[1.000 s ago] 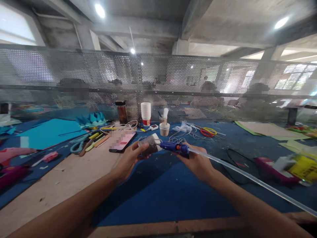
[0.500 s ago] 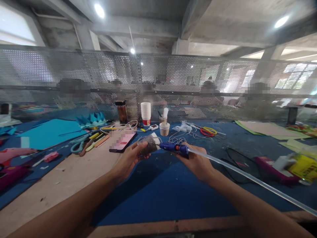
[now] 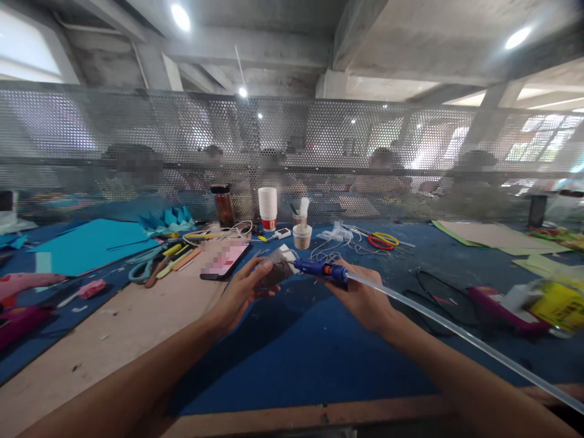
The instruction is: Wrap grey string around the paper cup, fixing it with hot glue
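Observation:
My left hand [image 3: 244, 289] grips a small cup-shaped piece [image 3: 272, 271], tilted on its side. Its outside is dark grey, with a white part at the end facing right; whether the grey is wound cord or a wrap, I cannot tell. My right hand [image 3: 360, 292] is wrapped round a blue hot glue gun [image 3: 319, 269], its nozzle pointing left at the white end of the piece. Whether the tip touches is too small to make out. A long clear glue stick [image 3: 438, 313] runs out of the gun's back towards the lower right.
Behind my hands stand a stack of paper cups [image 3: 267, 210], a small tub [image 3: 302, 237] and a brown jar [image 3: 222, 207]. Scissors [image 3: 383, 241] lie right, a phone [image 3: 225, 260] and tools [image 3: 176, 261] left. A perforated metal screen [image 3: 310, 134] closes the table's back; people sit beyond.
The grey piece has turned slightly in my left hand, and its white end shows a little differently. The glue gun stays almost in place beside it. The whole view shifts very slightly.

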The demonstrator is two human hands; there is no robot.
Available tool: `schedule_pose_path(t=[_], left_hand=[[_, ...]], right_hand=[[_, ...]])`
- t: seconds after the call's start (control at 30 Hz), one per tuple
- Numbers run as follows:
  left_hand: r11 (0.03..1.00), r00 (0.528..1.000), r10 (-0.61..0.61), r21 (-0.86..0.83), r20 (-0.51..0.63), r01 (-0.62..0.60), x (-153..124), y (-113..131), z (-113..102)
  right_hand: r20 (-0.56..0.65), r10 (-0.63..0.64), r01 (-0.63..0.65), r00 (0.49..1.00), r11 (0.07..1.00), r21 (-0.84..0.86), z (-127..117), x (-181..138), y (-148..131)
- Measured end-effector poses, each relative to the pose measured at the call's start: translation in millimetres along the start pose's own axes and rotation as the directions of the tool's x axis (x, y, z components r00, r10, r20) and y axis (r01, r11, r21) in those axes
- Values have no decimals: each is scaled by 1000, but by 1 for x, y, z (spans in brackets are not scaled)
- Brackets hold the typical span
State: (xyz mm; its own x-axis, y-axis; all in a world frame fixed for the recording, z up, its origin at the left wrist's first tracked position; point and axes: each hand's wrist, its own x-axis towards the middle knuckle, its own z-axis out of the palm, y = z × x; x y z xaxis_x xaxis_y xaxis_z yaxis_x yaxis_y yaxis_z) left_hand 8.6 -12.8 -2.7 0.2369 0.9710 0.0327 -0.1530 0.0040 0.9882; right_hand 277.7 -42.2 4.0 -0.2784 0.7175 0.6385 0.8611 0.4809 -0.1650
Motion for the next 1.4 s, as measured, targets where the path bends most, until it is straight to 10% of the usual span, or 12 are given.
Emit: schedule_pose_path(t=[1.4], left_hand=[[992, 998, 33, 125, -48, -27, -1, 1, 4]], right_hand=[[19, 3, -8, 1000, 971, 241, -3, 0, -3]])
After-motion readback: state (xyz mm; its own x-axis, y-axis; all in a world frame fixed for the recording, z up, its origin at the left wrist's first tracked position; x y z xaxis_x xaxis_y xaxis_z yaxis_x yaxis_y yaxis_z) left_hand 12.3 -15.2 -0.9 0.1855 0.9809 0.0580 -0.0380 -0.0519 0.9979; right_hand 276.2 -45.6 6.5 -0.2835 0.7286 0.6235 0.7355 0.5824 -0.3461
